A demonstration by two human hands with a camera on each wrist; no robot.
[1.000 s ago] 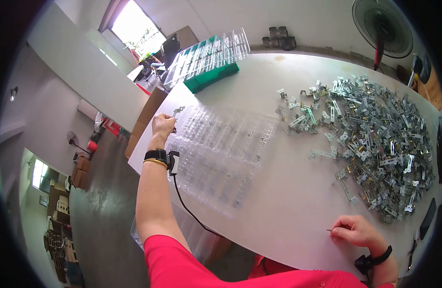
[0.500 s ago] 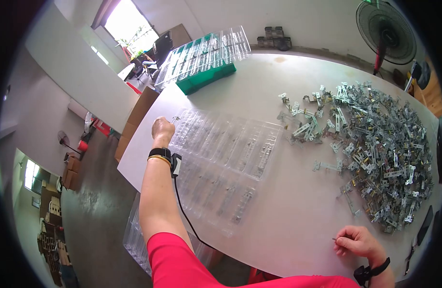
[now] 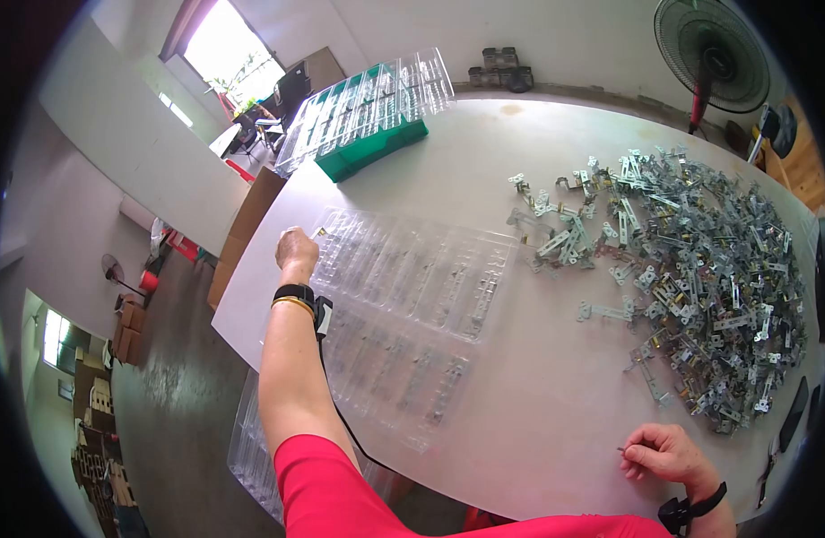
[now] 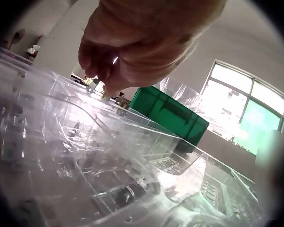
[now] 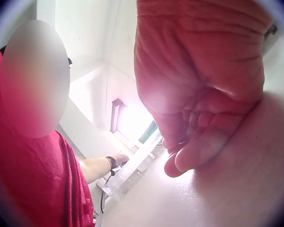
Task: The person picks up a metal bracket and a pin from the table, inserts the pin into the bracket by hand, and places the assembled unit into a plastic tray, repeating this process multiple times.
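At the far left corner of the clear plastic tray, my left hand pinches a small metal bracket. In the left wrist view the bracket shows at the fingertips, right over the tray's rim, partly hidden by the fingers. The tray has long compartments holding small metal parts. My right hand rests on the table near its front edge, fingers curled. Between its thumb and finger it pinches a thin dark piece, mostly hidden by the hand.
A large heap of metal brackets covers the right of the table. At the back left stands a green crate with clear trays on top. Dark-handled pliers lie at the right edge. A cable runs from the left wrist.
My left hand has brought the bracket down to the tray's corner; earlier it stuck out farther beyond the fingers. The right hand keeps its pinch and its place. The head view has shifted slightly.
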